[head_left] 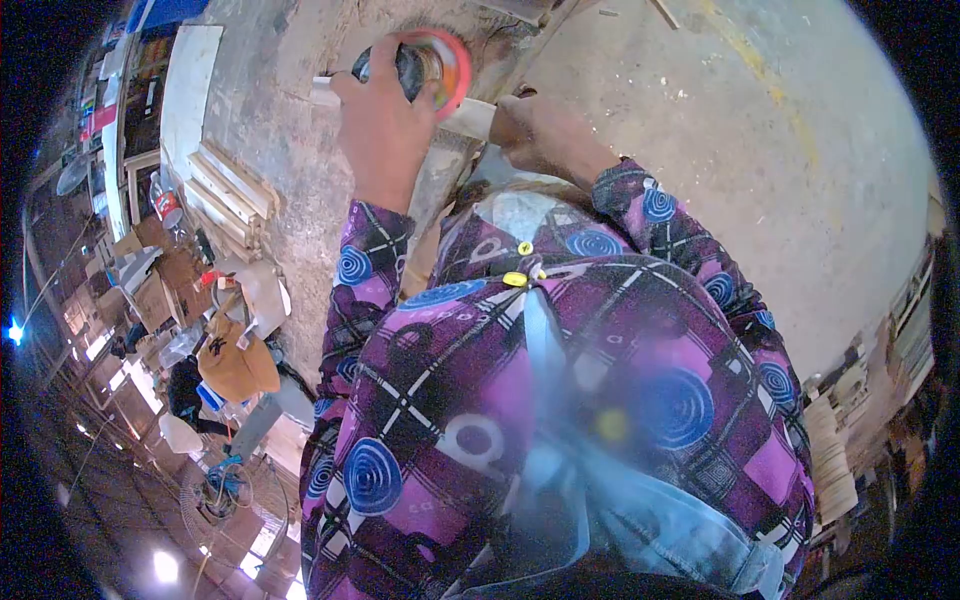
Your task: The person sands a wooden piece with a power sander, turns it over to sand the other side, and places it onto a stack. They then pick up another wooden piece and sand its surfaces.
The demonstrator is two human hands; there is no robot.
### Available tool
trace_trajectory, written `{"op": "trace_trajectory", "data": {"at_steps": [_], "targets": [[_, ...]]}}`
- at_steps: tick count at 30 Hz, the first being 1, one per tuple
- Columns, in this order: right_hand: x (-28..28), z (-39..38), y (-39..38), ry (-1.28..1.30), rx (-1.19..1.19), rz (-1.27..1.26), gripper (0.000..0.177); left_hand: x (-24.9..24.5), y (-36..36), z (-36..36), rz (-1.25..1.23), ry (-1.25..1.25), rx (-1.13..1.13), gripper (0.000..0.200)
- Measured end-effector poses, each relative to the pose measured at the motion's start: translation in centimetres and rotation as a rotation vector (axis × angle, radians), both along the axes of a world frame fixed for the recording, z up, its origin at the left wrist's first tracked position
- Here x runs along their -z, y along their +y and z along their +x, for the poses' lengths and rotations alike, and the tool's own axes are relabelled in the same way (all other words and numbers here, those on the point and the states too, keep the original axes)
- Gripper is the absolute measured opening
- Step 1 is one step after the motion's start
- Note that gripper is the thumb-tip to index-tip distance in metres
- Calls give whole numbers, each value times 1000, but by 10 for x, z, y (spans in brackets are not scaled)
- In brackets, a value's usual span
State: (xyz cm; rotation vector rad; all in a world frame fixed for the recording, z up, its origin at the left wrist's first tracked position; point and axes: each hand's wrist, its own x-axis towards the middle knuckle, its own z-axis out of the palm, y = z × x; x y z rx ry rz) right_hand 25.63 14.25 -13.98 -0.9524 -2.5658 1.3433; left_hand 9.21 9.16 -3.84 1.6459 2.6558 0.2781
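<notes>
At ten o'clock, wooden strips (pixel 230 195) are stacked together, seemingly so that the space around the hands is left free. At twelve o'clock, a pale board (pixel 470 120) is gripped at its end by the right hand (pixel 550 135), probably for steadiness, while a red-rimmed round tool (pixel 437 72) is clasped over it by the left hand (pixel 385 135), apparently for control.

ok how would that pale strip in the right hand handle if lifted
The pale strip is probably stiff, since it runs straight out from the right hand. It may be fairly light, as it looks slim. It seems unlikely to roll, given its flat-looking face.
</notes>
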Motion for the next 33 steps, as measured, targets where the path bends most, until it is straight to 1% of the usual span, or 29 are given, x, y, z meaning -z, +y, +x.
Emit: {"op": "trace_trajectory", "data": {"at_steps": [2,4,5,7,12,15,18,20,22,24,25,26,29,31,32,33], "targets": [[2,-1,1,-19,-17,0,41,1,0,-1,-7,-1,-9,62],[2,-2,0,-34,13,79,41,1,0,-1,-17,0,-21,62],[0,-3,1,-33,12,76,41,0,0,0,-6,-7,-7,63],[-7,-4,5,-151,-49,51,42,0,0,-2,6,-14,4,63],[-7,-2,5,-115,-30,61,42,-2,3,-4,-7,12,-35,62],[-4,-3,6,-114,-25,58,42,5,-3,-1,55,-37,18,60],[-10,0,6,-125,-21,52,41,4,-1,-8,48,-6,-8,59],[-13,3,5,-133,-27,39,41,4,1,-27,37,20,-39,59],[-5,2,1,24,31,5,39,0,-5,-55,33,53,-68,58],[-6,0,2,-8,16,30,38,-9,-11,-78,-65,124,-106,60],[-8,-1,2,-49,-4,50,38,-16,-20,-83,-63,131,-75,64],[-10,0,1,-45,-2,45,38,-20,-29,-82,-67,135,-74,64],[-9,4,1,32,17,56,37,-31,-52,-66,-87,-77,-59,70],[-2,4,2,132,30,36,30,-22,-60,-56,-95,-91,-45,70],[-4,5,1,130,28,33,30,-18,-64,-49,-102,-106,-23,71],[-8,6,-2,123,60,93,30,-16,-67,-39,-137,-108,-29,72]]}}
